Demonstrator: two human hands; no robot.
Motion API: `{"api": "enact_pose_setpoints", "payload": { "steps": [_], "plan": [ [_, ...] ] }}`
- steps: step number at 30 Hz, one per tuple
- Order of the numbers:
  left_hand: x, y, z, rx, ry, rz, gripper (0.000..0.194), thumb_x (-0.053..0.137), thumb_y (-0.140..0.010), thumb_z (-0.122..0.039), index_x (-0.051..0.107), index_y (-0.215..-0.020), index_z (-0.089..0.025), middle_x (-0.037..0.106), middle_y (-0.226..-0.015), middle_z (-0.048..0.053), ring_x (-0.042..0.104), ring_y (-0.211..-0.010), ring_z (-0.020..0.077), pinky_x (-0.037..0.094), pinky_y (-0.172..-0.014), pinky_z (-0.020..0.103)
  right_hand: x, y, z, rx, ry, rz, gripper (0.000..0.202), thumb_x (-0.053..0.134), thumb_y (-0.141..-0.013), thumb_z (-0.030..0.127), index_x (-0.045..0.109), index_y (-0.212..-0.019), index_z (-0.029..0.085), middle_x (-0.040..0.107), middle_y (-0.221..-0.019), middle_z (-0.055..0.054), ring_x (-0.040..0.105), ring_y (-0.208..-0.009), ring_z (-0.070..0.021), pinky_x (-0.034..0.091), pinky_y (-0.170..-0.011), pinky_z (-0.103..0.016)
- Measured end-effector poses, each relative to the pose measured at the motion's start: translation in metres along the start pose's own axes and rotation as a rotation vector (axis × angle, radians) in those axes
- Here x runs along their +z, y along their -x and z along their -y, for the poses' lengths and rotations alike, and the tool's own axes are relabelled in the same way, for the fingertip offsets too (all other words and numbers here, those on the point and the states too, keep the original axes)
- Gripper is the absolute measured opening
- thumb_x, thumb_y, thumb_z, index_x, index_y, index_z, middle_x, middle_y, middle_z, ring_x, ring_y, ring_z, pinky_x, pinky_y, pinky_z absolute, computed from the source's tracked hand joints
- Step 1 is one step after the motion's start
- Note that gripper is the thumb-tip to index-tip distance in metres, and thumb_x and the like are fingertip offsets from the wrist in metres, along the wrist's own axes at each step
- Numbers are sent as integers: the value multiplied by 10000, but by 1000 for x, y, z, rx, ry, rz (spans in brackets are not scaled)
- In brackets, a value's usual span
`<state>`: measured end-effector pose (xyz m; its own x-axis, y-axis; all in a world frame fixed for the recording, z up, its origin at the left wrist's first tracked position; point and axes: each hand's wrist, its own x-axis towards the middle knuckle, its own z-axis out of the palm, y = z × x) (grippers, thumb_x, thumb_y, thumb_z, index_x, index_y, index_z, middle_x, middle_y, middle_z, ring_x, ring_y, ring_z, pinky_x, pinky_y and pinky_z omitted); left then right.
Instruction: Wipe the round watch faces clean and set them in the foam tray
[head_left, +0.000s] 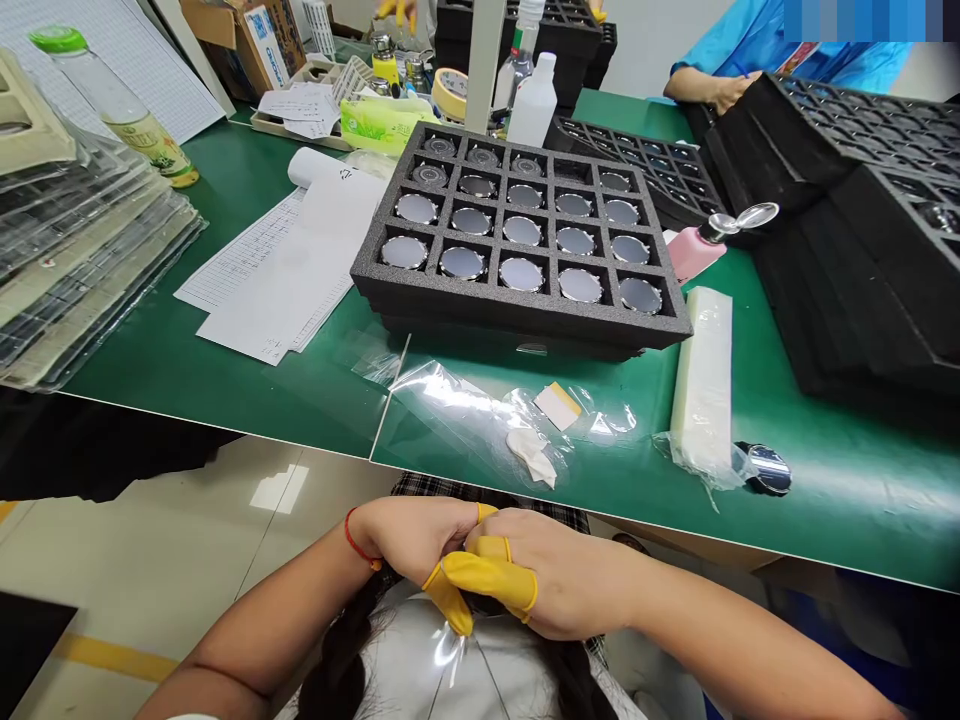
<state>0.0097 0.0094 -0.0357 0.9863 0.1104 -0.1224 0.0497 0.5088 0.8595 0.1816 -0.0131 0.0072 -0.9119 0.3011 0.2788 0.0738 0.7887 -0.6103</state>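
Observation:
My left hand (420, 545) and my right hand (559, 570) meet close to my body, below the table's front edge. Both wear yellow finger cots, and the fingers are closed together around a small dark item that they mostly hide. On the table, a black foam tray (517, 318) holds round metallic discs in its square compartments. Clear plastic film (457, 400), a white crumpled cloth (531, 455) and a small white and yellow square (558, 406) lie in front of the tray. A dark round disc (769, 468) rests at the right, beside a long white wrapped block (703, 380).
Papers (277, 270) and stacked plastic trays (82, 240) are at left, near a green-capped bottle (124, 110). A pink bottle (694, 252) and white bottle (533, 105) stand behind. Large black foam stacks (862, 270) fill the right; another person's arm (694, 85) is beyond.

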Motion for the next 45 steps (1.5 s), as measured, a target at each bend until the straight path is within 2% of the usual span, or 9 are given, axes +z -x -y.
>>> {"api": "enact_pose_setpoints", "payload": {
  "steps": [5,9,11,15,21,25,30,37,45],
  "plan": [
    [-6,15,-2,-68,39,-124,731,947,-399,-289,587,-1028,-194,666,-919,3,648,-778,189,542,-681,293,-10,-6,10,76,-48,17,376,257,-1032,196,561,-811,190,579,-686,14,458,-614,-119,420,-604,-246],
    [-10,46,-20,-188,-101,-293,745,881,-551,-187,523,-1203,-242,651,-908,-21,630,-747,139,507,-649,226,-9,-2,1,302,-50,-394,217,380,-970,136,551,-1063,233,575,-740,29,499,-644,-116,466,-627,-239],
    [-8,59,-29,-228,-195,-352,710,808,-645,-167,477,-1267,-260,651,-891,-23,632,-773,147,500,-668,235,2,2,-15,467,89,-547,441,372,-915,59,425,-1317,234,600,-870,-27,543,-724,-154,509,-667,-300],
    [4,66,-34,-183,-315,-391,633,729,-700,-128,449,-1253,-257,656,-962,-6,631,-820,152,492,-714,255,18,9,-44,613,356,-471,450,425,-889,65,505,-1306,216,628,-985,-102,577,-836,-226,538,-701,-377],
    [17,44,-25,-77,-154,-649,604,702,-771,-161,362,-1256,-278,634,-924,-25,622,-832,133,497,-760,268,8,45,-42,764,560,-488,180,582,-902,225,671,-1045,164,645,-1031,-144,555,-952,-314,483,-816,-514],
    [17,28,-22,-12,-197,-783,586,710,-769,-179,382,-1247,-268,594,-939,-13,601,-823,140,500,-755,284,5,56,-32,740,521,-475,198,511,-934,162,670,-1052,166,637,-927,-106,585,-839,-236,517,-714,-379],
    [22,15,-18,47,-296,-824,541,718,-768,-209,433,-1226,-248,598,-1019,18,601,-852,161,510,-758,290,2,22,-5,491,461,-657,302,542,-901,73,614,-1130,257,648,-938,-43,564,-868,-196,467,-756,-348],
    [21,19,-11,55,-356,-865,571,706,-769,-194,419,-1259,-253,614,-1080,39,616,-903,185,512,-789,310,20,3,8,292,507,-530,276,515,-892,107,614,-1134,197,671,-948,-50,531,-875,-203,428,-893,-409],
    [22,17,-18,44,-191,-830,579,725,-765,-194,408,-1246,-256,586,-1042,12,591,-834,138,511,-739,267,8,10,-3,417,618,-550,245,520,-885,73,624,-1080,180,660,-921,-84,493,-884,-237,417,-773,-387]
  ]
}}
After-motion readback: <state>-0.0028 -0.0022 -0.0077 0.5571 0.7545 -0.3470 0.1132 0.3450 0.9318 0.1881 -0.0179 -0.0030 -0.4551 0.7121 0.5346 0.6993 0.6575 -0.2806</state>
